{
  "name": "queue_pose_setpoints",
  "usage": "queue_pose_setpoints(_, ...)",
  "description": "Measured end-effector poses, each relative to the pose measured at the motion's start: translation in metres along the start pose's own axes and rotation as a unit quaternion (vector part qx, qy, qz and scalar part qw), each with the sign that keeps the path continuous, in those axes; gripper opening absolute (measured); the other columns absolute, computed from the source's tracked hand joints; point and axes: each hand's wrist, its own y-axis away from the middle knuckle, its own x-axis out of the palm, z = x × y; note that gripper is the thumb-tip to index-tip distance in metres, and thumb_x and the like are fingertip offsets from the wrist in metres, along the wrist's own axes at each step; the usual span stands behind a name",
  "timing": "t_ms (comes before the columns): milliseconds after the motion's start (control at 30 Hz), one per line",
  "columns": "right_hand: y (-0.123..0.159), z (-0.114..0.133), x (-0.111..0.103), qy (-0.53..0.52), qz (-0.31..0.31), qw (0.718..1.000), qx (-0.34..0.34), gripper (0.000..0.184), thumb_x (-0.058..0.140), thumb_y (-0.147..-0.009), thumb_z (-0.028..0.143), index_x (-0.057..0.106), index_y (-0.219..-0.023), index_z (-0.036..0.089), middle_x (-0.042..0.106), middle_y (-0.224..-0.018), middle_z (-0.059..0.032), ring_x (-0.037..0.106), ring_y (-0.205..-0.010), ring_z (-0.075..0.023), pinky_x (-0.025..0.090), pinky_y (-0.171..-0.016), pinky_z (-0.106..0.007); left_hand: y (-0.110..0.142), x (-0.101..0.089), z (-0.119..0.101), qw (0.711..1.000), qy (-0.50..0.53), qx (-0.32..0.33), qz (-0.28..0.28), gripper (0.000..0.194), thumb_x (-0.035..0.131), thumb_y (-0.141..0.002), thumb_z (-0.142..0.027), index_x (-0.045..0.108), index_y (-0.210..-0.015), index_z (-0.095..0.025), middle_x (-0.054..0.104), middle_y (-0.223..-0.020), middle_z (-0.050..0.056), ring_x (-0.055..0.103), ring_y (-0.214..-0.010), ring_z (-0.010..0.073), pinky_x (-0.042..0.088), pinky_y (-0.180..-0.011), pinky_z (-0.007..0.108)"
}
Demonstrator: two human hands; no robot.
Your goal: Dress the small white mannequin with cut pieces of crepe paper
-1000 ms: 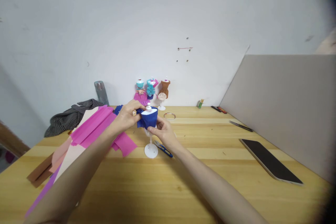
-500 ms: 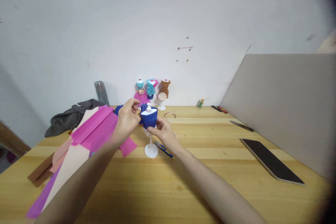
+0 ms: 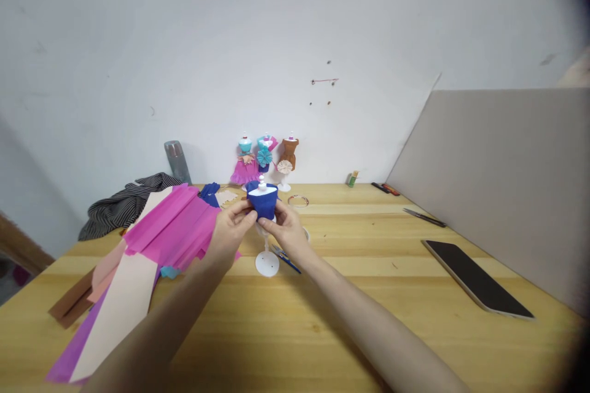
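A small white dress form stands upright on its round base at the middle of the table. Dark blue crepe paper is wrapped around its torso. My left hand pinches the left side of this blue paper between thumb and fingers. On the opposite side my right hand grips the paper against the form, thumb at the front. The form's waist is partly hidden by my fingers. Blue-handled thread snips lie on the table just right of the base.
Sheets of pink crepe paper and a striped cloth cover the left side. Three dressed forms, one in brown paper, stand against the wall. A grey bottle is behind the cloth. A dark phone and tweezers lie right.
My left hand has come down from the paper's upper left edge to its lower left side. My right hand stays on the right side.
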Motion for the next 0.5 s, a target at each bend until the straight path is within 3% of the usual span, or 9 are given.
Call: queue_pose_setpoints(500,0.001,-0.002,0.001,0.030,-0.008,0.999,-0.012,0.031,0.072,-0.068,0.029,0.066,-0.098,0.021,0.069,-0.093,-0.0024,0.059,-0.086,-0.0214,0.046,-0.081,-0.033,-0.005,-0.003,0.019,0.998,0.062,-0.007,0.001,0.036,0.078,-0.064,-0.030,0.066,-0.095,-0.015,0.073,-0.094,0.006,0.066,-0.094,0.0221,0.049,-0.089,0.037)
